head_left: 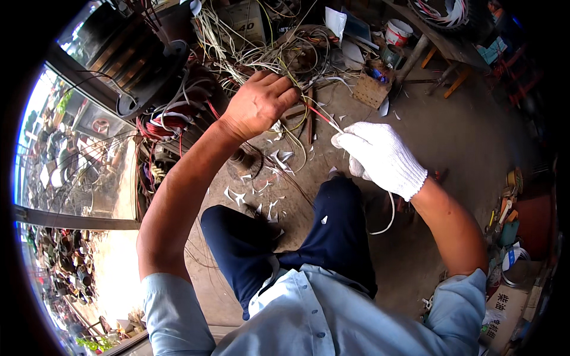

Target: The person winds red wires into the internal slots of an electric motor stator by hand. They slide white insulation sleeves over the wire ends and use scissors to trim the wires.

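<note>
My bare left hand (261, 102) is closed, its fingertips pinched at the end of a thin red wire (321, 113). From there the wire slants down to the right and meets a thin white sleeve or cord (336, 126). My right hand (380, 153), in a white knitted glove, is closed around that white length. Its loose tail (390, 219) curls out below the glove. Whether the red wire runs inside the white length is too small to tell. Left of my left hand stands a coil-wound machine part (127, 65) with red and white leads hanging from it.
A tangle of pale wires (231, 56) lies beyond my left hand. White scraps (279, 159) litter the floor between my knees. A small brown box (372, 89), a white bucket (398, 31) and a wooden bench (442, 44) stand at the far right. Cardboard boxes (509, 308) line the right side.
</note>
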`<state>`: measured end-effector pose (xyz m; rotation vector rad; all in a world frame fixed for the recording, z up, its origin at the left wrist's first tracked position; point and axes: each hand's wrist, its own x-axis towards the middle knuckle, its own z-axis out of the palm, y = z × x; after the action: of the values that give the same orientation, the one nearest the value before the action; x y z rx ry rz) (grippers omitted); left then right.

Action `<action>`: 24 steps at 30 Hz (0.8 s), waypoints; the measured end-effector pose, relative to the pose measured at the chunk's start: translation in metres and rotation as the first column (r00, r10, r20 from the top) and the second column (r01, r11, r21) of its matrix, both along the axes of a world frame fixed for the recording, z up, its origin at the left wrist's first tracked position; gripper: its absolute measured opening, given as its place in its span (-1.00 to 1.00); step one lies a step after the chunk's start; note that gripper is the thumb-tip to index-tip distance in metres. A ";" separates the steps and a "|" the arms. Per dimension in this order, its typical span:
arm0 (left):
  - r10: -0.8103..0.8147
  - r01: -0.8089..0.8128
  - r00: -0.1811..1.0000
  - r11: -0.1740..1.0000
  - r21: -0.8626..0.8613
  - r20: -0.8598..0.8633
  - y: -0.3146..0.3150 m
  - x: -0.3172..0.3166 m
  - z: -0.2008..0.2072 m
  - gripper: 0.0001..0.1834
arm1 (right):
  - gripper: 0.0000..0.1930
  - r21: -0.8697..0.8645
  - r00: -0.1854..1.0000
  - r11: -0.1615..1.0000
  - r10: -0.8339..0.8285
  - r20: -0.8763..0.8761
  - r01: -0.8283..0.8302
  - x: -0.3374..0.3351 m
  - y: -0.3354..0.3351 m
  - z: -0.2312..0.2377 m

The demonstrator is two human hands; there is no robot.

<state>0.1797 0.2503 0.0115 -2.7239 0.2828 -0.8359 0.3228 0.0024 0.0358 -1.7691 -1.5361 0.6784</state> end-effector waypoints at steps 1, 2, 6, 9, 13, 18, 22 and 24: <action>0.002 -0.002 1.000 1.000 -0.006 0.026 0.009 -0.001 0.000 -0.72 | -0.77 -0.055 0.997 0.998 -0.032 -0.066 0.029 0.001 0.000 0.002; 0.003 -0.003 1.000 1.000 -0.002 0.010 0.014 -0.003 -0.004 -0.72 | -0.76 0.034 0.997 0.998 0.051 0.066 -0.053 0.008 -0.001 -0.004; -0.044 0.044 0.999 0.999 0.032 -0.004 0.009 0.000 -0.001 -0.72 | -0.77 0.223 0.969 0.964 0.094 0.230 -0.147 0.013 0.008 -0.017; -0.063 0.063 0.998 0.998 0.021 0.010 0.007 -0.003 0.001 -0.73 | -0.73 0.197 0.976 0.970 0.107 0.190 -0.145 0.008 0.032 -0.017; -0.054 0.054 0.999 0.998 0.019 -0.001 0.011 -0.001 0.001 -0.74 | -0.72 0.213 0.912 0.947 0.146 0.384 -0.241 0.015 0.071 -0.019; 0.152 -0.152 0.988 0.988 0.034 0.016 0.043 -0.007 0.001 -0.87 | -0.76 0.229 0.916 0.937 0.171 0.363 -0.266 0.014 0.071 -0.013; 0.240 -0.241 0.969 0.970 -0.011 -0.066 0.066 -0.013 0.001 -0.69 | -0.75 0.269 0.852 0.905 0.164 0.498 -0.331 0.020 0.065 -0.013; 0.251 -0.253 0.965 0.967 -0.013 -0.073 0.067 -0.014 -0.002 -0.68 | -0.68 0.220 0.829 0.916 0.175 0.532 -0.335 0.020 0.069 -0.014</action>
<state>0.1660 0.3176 0.0094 -2.7369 -0.0602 -0.6756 0.3428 0.0712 0.0222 -1.5798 -2.1331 0.0690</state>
